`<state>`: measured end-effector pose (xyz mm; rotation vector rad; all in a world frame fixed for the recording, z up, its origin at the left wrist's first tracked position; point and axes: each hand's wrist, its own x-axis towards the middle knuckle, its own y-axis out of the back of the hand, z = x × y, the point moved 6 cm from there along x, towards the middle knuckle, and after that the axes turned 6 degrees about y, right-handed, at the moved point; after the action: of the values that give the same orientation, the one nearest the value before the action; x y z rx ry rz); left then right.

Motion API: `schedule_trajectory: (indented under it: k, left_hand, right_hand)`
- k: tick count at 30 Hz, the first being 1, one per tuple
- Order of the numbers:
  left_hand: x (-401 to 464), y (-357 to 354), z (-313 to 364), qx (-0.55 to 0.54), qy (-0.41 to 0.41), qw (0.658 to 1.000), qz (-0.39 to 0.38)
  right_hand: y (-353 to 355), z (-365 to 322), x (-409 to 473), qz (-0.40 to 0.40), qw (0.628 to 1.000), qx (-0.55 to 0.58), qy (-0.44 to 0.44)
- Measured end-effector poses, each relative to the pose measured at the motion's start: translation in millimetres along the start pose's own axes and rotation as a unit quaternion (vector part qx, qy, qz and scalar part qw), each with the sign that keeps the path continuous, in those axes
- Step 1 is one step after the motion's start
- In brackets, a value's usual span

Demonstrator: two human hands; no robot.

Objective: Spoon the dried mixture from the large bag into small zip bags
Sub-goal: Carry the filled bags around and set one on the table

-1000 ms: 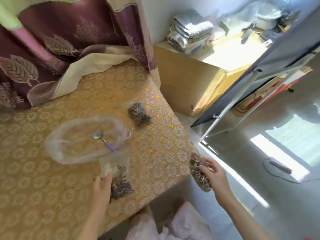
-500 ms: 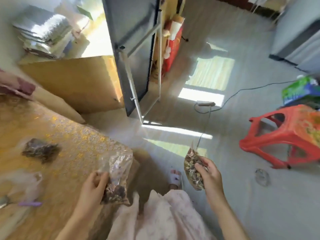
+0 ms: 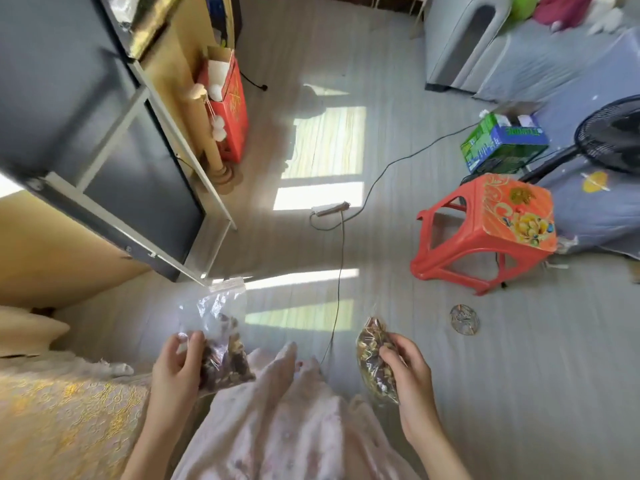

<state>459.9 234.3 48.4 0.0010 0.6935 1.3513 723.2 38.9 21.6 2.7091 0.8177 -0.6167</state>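
My left hand [image 3: 176, 370] grips a clear small zip bag [image 3: 218, 336], partly filled with dark dried mixture, held upright over my lap. My right hand [image 3: 407, 370] grips a second small zip bag [image 3: 374, 363], packed full of the mixture, above the floor to the right of my lap. The large bag and the spoon are out of view. Only the corner of the gold patterned table [image 3: 62, 414] shows at lower left.
A red plastic stool [image 3: 485, 233] stands on the floor at right, with a green box [image 3: 502, 143] and a black fan [image 3: 613, 136] behind it. A power strip and cable [image 3: 330, 207] lie mid-floor. A dark metal-framed panel [image 3: 114, 157] leans at left.
My view has swung right, away from the table toward the floor. My left hand lifted its bag off the table over my lap; the right hand keeps its full bag.
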Motion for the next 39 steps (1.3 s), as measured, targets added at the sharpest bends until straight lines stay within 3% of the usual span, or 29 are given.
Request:
schedule_trajectory:
  k: [5,16,22,31,39]
  left_hand:
    - [37.5,-23.2,26.5,0.038,-0.011,0.999,-0.036]
    - [180.9,-64.1,99.8,0.0,0.035,0.998,-0.057]
    - [293.4,-75.5,176.6,0.104,-0.022,0.993,-0.059]
    - [399.9,-182.3,303.8,0.085,-0.041,0.988,-0.123]
    - [472.8,-266.5,387.9,0.078,-0.082,0.988,-0.106]
  right_hand:
    - [-0.8,-13.6,44.6,0.005,1.0,-0.004,-0.017]
    - [-60.1,-82.8,199.6,0.054,0.998,0.024,0.018]
    - [-101.0,-130.5,279.5,0.067,0.997,0.033,0.012]
    - [-133.6,-208.7,393.7,0.096,0.993,0.073,0.011]
    - [-139.7,-286.1,527.6,0.061,0.997,0.04,0.03]
